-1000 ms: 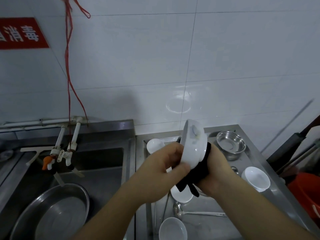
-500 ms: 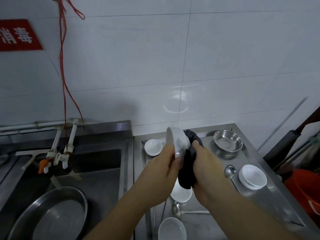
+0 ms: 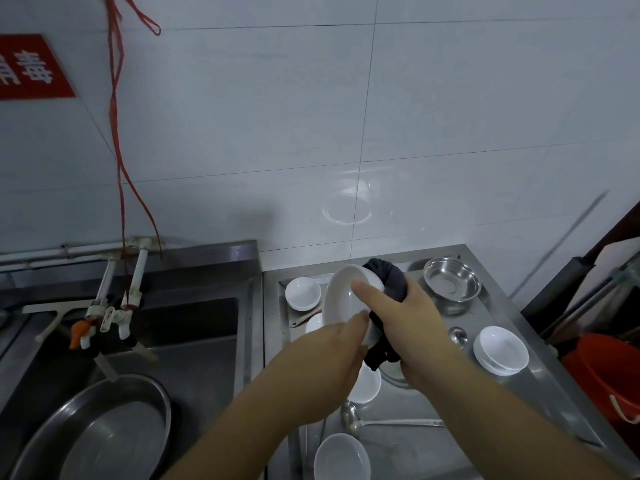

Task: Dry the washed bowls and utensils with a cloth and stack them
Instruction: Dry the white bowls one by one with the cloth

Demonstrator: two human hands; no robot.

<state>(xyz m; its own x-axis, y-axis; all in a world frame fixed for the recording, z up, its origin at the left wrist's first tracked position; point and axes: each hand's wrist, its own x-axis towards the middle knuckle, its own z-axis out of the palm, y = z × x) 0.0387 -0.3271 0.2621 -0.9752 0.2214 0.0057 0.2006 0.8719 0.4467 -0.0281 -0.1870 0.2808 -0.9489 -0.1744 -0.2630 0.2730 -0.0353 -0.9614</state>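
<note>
A white bowl (image 3: 341,296) is held on edge above the steel counter (image 3: 512,403), its hollow facing me. My left hand (image 3: 332,355) grips its lower rim. My right hand (image 3: 408,317) holds a dark cloth (image 3: 389,278) against the bowl's back, thumb lying inside the bowl. Other white bowls sit on the counter: one at the back left (image 3: 302,293), one under my hands (image 3: 365,382), one at the front (image 3: 341,459). A stack of white bowls (image 3: 501,349) stands at the right. A steel ladle (image 3: 381,421) lies near the front.
A steel bowl (image 3: 452,284) sits at the counter's back right, a spoon (image 3: 457,336) beside the stack. Left is a deep sink (image 3: 194,341) with taps (image 3: 114,306) and a large steel basin (image 3: 104,431). A red bucket (image 3: 606,379) and dark handles stand at the right.
The bowl has turned from its rim facing me to its hollow facing me. The cloth moved up round the bowl's back and my right thumb came inside.
</note>
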